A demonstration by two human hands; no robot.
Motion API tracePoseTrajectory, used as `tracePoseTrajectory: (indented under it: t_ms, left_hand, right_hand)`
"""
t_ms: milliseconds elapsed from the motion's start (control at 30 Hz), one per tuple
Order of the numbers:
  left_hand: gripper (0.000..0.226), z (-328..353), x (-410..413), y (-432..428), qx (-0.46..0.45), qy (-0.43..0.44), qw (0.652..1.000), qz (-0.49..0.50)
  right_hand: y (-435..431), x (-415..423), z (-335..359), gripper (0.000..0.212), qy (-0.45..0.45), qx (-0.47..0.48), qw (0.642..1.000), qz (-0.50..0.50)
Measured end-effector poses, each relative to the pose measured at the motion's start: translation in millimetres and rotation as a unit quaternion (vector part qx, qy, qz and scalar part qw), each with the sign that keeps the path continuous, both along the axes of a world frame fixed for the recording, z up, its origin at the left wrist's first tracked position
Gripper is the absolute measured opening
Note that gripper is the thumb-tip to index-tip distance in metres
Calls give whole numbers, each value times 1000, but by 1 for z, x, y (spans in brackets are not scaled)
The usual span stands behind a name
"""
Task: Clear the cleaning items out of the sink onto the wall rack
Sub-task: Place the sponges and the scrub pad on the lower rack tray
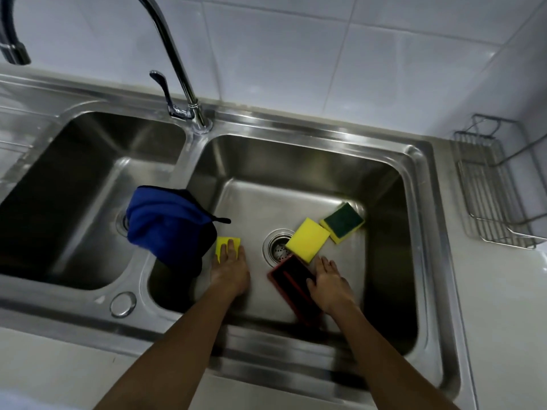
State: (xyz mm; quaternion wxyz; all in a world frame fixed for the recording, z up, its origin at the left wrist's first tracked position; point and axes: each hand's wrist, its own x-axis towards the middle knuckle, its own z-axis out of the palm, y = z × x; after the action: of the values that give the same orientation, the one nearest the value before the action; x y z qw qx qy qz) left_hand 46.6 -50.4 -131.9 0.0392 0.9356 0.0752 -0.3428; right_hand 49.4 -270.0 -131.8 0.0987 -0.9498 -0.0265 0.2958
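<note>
Both my hands are down in the right sink basin [384, 179]. My left hand [231, 269] lies flat with its fingertips on a small yellow sponge [233, 242]. My right hand [328, 281] rests on a red and black rectangular scrubber [288, 272] beside the drain [276, 247]. A yellow sponge [307, 239] and a sponge with its green side up [343, 221] lie beyond the drain. A blue cloth [168, 224] drapes over the divider between the basins. The wire wall rack [491, 184] hangs at the right and holds nothing.
A tall chrome faucet [180, 69] rises behind the divider, with its lever [162, 87] to the left. The left basin [74, 187] holds nothing I can see. A second dark spout [11, 48] hangs at the top left. White counter borders the sink.
</note>
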Motion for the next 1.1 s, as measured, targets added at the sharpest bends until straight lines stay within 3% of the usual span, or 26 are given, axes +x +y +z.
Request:
tracePoseTrajectory:
  t_ms: [333, 600, 933, 1100]
  left_hand:
    - [68, -14, 8, 1, -5, -14, 998, 53]
    - [64, -11, 23, -17, -14, -29, 999, 12]
    - [61, -8, 50, -55, -98, -83, 991, -28]
    - [60, -10, 58, -75, -134, -96, 985, -52]
  right_hand:
    - [2, 13, -12, 62, -45, 17, 997, -54]
    - [-7, 33, -17, 60, -59, 33, 992, -102]
    - [-16, 51, -16, 56, -77, 27, 989, -124]
    - [-23, 61, -17, 47, -155, 2, 978, -139]
